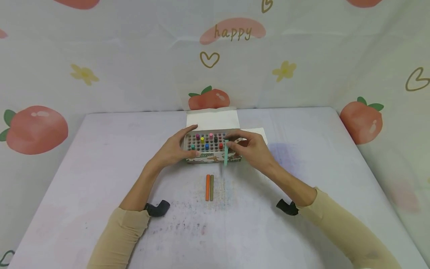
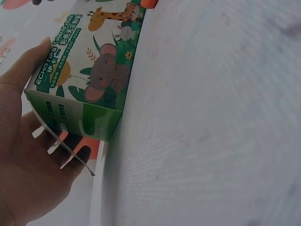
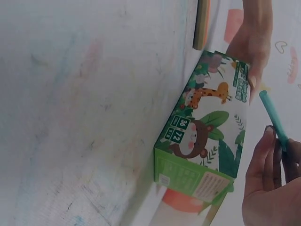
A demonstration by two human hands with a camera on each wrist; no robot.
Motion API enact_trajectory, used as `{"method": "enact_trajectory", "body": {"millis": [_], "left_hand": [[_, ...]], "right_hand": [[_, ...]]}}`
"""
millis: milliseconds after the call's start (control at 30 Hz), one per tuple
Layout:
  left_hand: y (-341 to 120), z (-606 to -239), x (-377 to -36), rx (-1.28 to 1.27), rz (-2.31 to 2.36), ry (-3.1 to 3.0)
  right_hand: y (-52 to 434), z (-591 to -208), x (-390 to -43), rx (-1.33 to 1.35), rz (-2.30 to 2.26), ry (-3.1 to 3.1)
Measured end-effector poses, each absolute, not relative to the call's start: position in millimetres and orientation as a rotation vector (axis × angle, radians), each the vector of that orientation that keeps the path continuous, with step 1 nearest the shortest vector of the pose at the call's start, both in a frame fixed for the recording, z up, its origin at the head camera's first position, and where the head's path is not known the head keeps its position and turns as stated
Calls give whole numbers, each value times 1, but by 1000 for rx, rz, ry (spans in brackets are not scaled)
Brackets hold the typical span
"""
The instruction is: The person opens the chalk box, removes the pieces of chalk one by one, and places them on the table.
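Observation:
An open box of colored chalk stands upright, its holed tray holding several chalk sticks in different colors. My left hand grips the box's left end, thumb at the front top edge and fingers along the far side. Animal drawings cover its front in the left wrist view. With thumb and fingers, my right hand pinches a teal chalk stick near one end. The stick hangs upright in front of the box's right part, overlapping it in the head view.
Orange chalk and olive chalk lie side by side on the white table in front of the box. Behind the box its white lid flap stands up, with another flap out to the right. A patterned cloth hangs behind the table.

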State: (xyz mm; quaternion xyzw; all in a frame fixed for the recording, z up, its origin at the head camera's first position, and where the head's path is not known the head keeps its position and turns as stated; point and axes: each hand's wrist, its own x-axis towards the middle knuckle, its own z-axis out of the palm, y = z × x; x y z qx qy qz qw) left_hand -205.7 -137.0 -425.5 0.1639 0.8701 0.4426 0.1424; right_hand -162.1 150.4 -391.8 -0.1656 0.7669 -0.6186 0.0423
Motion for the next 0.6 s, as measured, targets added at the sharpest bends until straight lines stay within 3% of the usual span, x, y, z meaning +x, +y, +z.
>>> {"method": "enact_trajectory", "body": {"millis": [600], "left_hand": [[-138, -426, -205, 501, 1266, 2526]], "right_hand": [[150, -401, -150, -417, -1783, 2222]]}}
